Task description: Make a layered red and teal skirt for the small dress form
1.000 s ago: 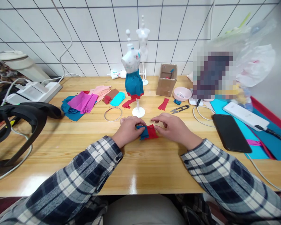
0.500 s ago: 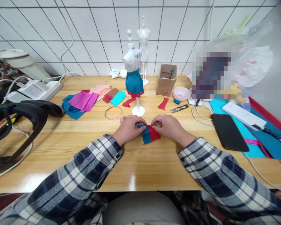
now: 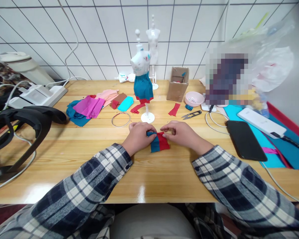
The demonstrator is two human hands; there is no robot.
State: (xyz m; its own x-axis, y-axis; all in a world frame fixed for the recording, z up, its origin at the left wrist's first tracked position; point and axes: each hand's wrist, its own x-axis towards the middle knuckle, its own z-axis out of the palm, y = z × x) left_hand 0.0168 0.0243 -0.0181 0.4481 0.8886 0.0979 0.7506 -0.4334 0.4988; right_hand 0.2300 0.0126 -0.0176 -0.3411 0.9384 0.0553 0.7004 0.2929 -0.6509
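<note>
A small piece of blue and red cloth (image 3: 159, 142) hangs over the wooden table, blue on its left half and red on its right. My left hand (image 3: 140, 136) pinches its upper left edge between thumb and fingers. At the red upper right corner is my right hand (image 3: 178, 132), its thumb and index finger parted a little, with the thumb by the cloth. Behind my hands a small white mannequin (image 3: 141, 63) stands upright, wearing a blue skirt (image 3: 143, 87) with a red hem.
A wire ring (image 3: 121, 119), thread snips (image 3: 191, 115), red scraps (image 3: 174, 109), a pink bowl (image 3: 194, 99) and a cardboard box (image 3: 177, 84) lie beyond my hands. Cloth pieces (image 3: 89, 106) and a black headset (image 3: 22, 132) are left; a phone (image 3: 246, 140) is right.
My right thumb and index finger have loosened and parted at the cloth's red edge. My left hand keeps its pinch, and has shifted very slightly to the right.
</note>
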